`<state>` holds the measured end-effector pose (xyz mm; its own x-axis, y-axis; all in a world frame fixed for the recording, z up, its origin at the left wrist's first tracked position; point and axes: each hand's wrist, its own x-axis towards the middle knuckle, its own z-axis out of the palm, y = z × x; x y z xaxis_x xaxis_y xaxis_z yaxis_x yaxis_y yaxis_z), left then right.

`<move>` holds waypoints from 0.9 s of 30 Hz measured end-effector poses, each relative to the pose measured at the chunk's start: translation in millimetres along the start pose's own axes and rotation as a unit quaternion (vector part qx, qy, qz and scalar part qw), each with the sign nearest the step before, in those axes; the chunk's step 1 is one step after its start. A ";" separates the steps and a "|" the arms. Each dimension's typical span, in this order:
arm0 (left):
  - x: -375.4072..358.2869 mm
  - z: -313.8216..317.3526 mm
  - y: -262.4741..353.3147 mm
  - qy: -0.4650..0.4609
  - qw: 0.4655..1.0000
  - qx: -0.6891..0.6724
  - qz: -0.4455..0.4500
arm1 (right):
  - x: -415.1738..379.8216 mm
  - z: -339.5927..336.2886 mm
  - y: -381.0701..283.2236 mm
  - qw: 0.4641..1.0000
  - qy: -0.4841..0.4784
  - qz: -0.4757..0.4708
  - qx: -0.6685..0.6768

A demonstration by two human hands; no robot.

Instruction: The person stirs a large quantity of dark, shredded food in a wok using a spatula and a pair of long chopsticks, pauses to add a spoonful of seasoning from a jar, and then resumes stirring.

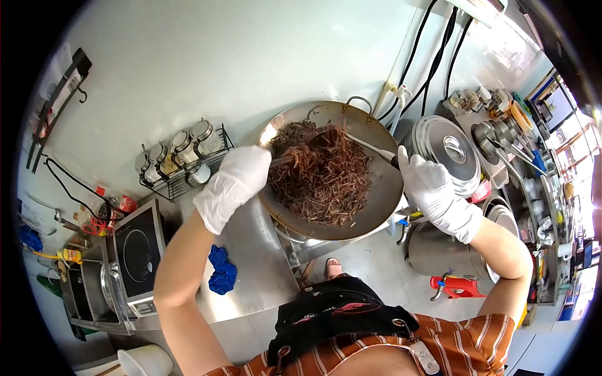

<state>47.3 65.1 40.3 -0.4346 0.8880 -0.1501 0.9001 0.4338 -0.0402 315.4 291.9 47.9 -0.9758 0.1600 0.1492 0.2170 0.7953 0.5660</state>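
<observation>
A wide metal wok [387, 188] is in front of me, heaped with dark reddish-brown shreds [332, 194]. My left hand [241, 178], in a white glove, is closed at the wok's left rim around a brown, wooden-looking handle [283, 161] whose far end runs in among the shreds. On the right, my gloved right hand [433, 185] grips the dark end of a long wok spatula [370, 147]. Its metal shaft slopes down to the left over the heap, and its head is partly covered by shreds.
Left of the wok, a wire rack [182, 178] holds several lidded jars. A blue cloth [222, 271] lies on the steel counter [251, 250], beside an induction hob [138, 254]. Stacked metal lids [448, 153] and a large steel pot [433, 250] stand to the right.
</observation>
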 end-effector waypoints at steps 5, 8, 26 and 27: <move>-3.9 -52.7 10.4 0.063 0.994 0.086 0.016 | 6.1 -16.4 16.3 0.999 -0.034 0.005 -0.034; -11.6 -69.0 1.6 0.035 0.992 0.119 0.000 | 12.9 -26.9 34.2 0.982 -0.173 0.034 0.066; 15.9 105.6 -31.6 -0.044 0.985 -0.159 -0.059 | -14.4 256.7 -84.4 0.626 -0.238 0.058 0.741; 13.6 131.6 -32.9 -0.025 0.988 -0.152 -0.020 | -23.0 251.8 -91.2 0.630 -0.236 0.096 0.734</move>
<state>15.7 42.8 -90.5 -0.4611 0.8635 -0.2041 0.8285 0.5014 0.2496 310.9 362.8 -211.3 -0.9108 0.2159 -0.3520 0.4096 0.3641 -0.8364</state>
